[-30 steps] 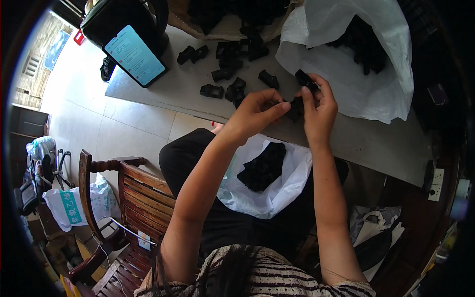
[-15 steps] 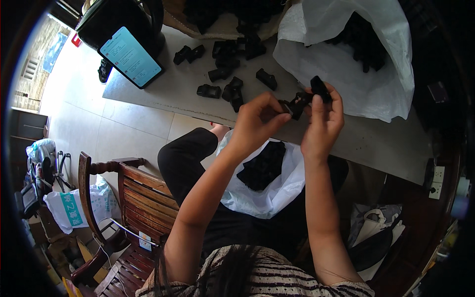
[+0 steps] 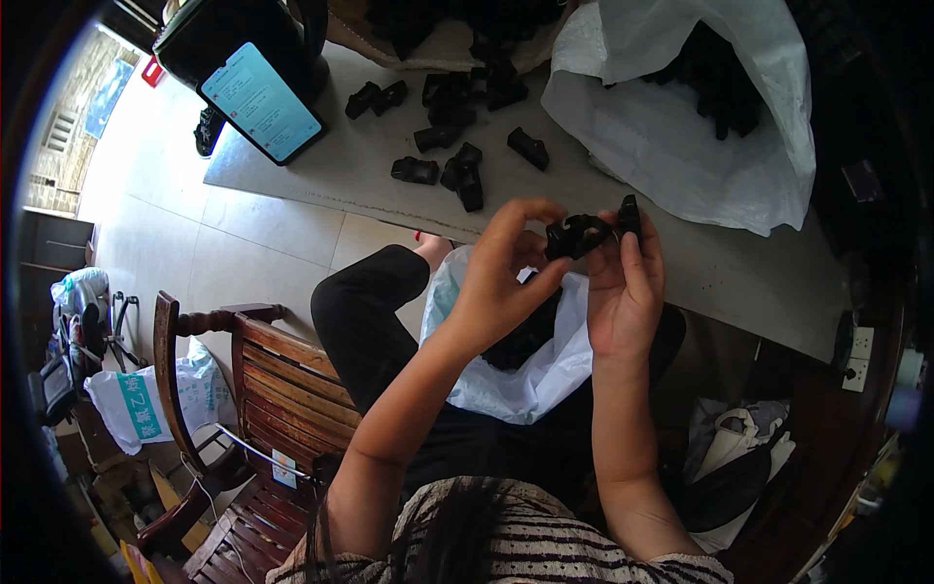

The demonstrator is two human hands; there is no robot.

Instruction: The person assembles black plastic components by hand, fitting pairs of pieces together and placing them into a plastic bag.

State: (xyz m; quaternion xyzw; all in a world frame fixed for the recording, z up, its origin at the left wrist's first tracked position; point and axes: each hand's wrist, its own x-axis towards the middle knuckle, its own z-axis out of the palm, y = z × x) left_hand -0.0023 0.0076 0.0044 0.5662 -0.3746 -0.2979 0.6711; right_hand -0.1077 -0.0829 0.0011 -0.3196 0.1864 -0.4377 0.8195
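Note:
Above the lap, my left hand (image 3: 506, 277) has its thumb and fingers curved around a black moulded part (image 3: 574, 238) with a curved opening. My right hand (image 3: 625, 297) pinches a narrower black piece (image 3: 629, 216), which stands upright at the fingertips. The two pieces are close together, and I cannot tell whether they are joined. Under my hands, an open white plastic bag (image 3: 516, 394) in the lap holds more black parts (image 3: 530, 341). Several similar black parts (image 3: 464, 175) lie loose on the grey table, beyond my left hand.
A large white sack (image 3: 623, 131) with black parts inside lies on the table at the right. A brown container (image 3: 370, 44) of black parts is at the back. A phone (image 3: 261, 105) leans against a dark jug-like vessel. A wooden armchair (image 3: 287, 380) stands at the left.
Both hands have come down and nearer to me with the black pieces. My left fingers have spread wider around their part, and the part has turned.

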